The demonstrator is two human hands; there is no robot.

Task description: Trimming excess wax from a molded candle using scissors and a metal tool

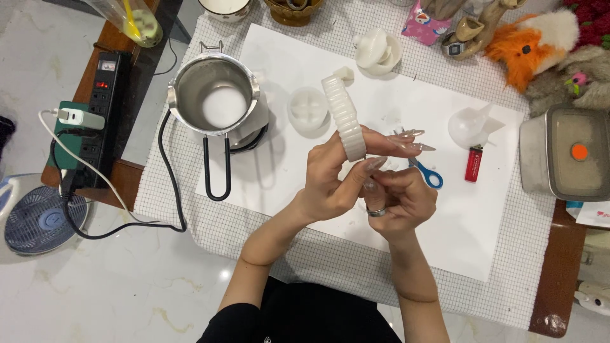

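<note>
The left hand is raised above the white sheet on the counter; its fingers are curled round the near end of a white ribbed mould, gripping it on edge so that it stands up and away from the person; the right hand, wearing a ring, is half closed just right of it, fingertips pinched at the mould's near end beside the left thumb. Far left on the sheet stands a steel pouring pot with white wax in its bottom; right of it sits a small round white mould; blue-handled scissors lie just beyond the right hand; a red lighter lies further right.
</note>
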